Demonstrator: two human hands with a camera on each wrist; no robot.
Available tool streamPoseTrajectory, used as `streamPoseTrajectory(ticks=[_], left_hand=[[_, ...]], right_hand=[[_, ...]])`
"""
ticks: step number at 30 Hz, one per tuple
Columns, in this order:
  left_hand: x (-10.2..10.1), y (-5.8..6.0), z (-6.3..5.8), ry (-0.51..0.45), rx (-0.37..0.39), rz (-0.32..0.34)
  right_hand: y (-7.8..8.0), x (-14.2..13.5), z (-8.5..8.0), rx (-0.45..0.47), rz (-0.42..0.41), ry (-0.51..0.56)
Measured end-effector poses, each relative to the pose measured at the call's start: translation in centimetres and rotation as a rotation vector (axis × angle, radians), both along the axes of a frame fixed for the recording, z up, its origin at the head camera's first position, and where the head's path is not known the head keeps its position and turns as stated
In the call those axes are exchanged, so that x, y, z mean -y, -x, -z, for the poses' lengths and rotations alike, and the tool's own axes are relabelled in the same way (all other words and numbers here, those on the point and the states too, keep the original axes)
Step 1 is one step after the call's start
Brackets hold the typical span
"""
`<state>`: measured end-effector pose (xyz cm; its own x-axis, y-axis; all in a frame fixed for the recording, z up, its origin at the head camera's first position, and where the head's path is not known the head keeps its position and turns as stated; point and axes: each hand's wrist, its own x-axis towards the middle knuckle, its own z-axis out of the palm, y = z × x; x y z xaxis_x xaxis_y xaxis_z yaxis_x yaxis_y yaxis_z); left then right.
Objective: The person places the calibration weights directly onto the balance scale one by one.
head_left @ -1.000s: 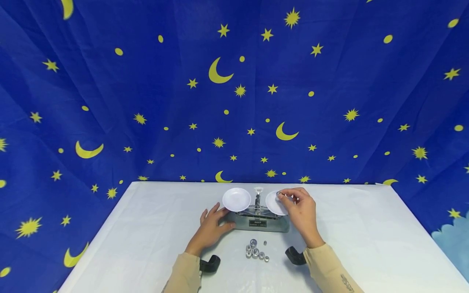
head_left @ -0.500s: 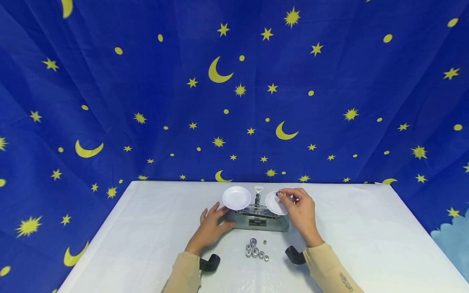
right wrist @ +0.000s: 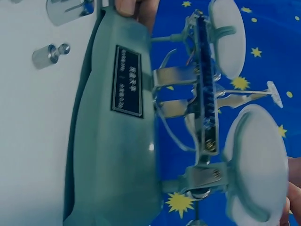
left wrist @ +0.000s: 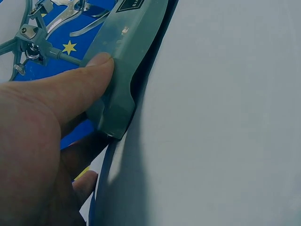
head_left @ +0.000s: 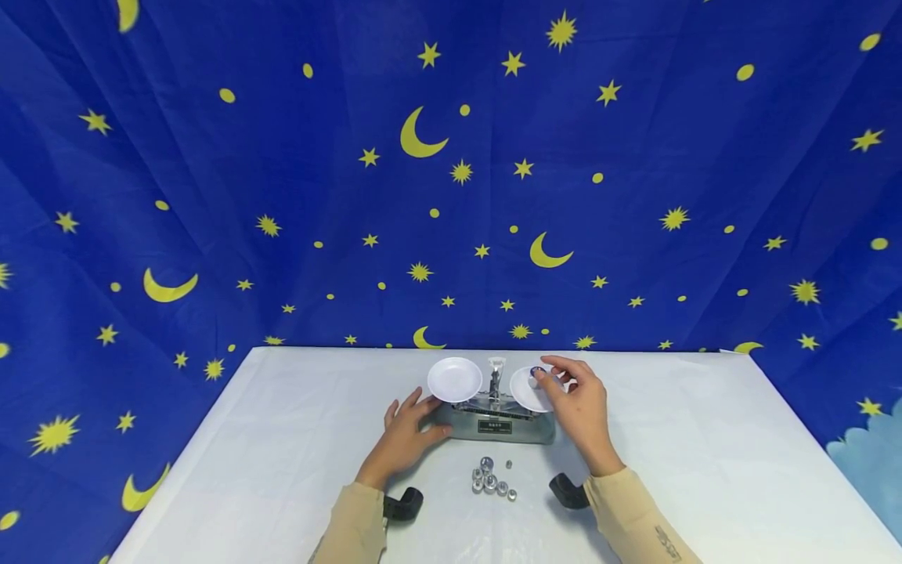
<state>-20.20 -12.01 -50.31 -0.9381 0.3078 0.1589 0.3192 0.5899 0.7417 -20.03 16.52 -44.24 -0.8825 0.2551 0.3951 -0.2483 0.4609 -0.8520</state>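
Observation:
A green balance scale (head_left: 458, 425) with two white pans stands on the table. My left hand (head_left: 403, 445) holds the left end of its base, thumb on the front face and other fingers behind, as the left wrist view shows. A shiny metal weight (head_left: 538, 371) sits at the back of the right pan (head_left: 523, 395). Around it my right hand (head_left: 583, 403) is spread, the index finger lifted off it and the thumb tip close by; whether the thumb touches cannot be told. The left pan (head_left: 454, 381) bears nothing. In the right wrist view the right fingers are mostly hidden behind the pan.
Several metal weights (head_left: 489, 483) stand in a cluster before the scale, with one small weight (head_left: 509, 464) a little apart. A white cloth covers the table (head_left: 705, 454). Behind its far edge hangs a blue star-and-moon curtain (head_left: 634, 157). Black wrist mounts (head_left: 405, 505) jut near both sleeves.
The right index finger has lifted away from the thumb and the weight, which now shows more fully at the right pan. My left hand and the loose weights stay put.

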Motion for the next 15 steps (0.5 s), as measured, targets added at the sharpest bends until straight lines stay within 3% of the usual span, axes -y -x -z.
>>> streamPoseTrajectory(ticks=[15], left_hand=[[0.2,0.1,0.2,-0.013,-0.001,0.006]], right_hand=[[-1.6,0.9,-2.2,0.007,-0.054,0.099]])
